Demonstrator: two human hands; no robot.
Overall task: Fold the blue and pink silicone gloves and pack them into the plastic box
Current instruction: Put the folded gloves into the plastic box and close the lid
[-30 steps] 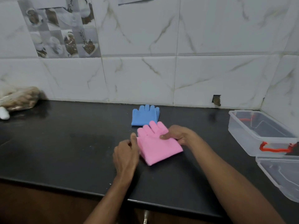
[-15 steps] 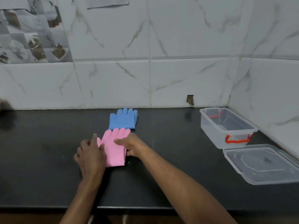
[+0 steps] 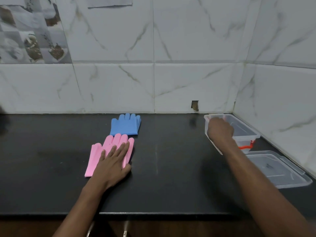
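Wide bare strip of black counter (image 3: 171, 168) between pink glove (image 3: 95, 156) and plastic box (image 3: 246, 132), open for a hand to pass. Left hand (image 3: 112, 163) lies flat over the pink glove; blue glove (image 3: 125, 124) just behind it. Right hand (image 3: 219, 130) blocks the box's near-left rim. Lid (image 3: 280, 170) lies just in front of the box. Tiled walls (image 3: 188, 74) close the back and right.

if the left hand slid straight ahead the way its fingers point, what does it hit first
The left hand lies flat on the pink glove, fingers aimed up and slightly right. Sliding on, it would probably meet the blue glove first, just past the pink fingertips.
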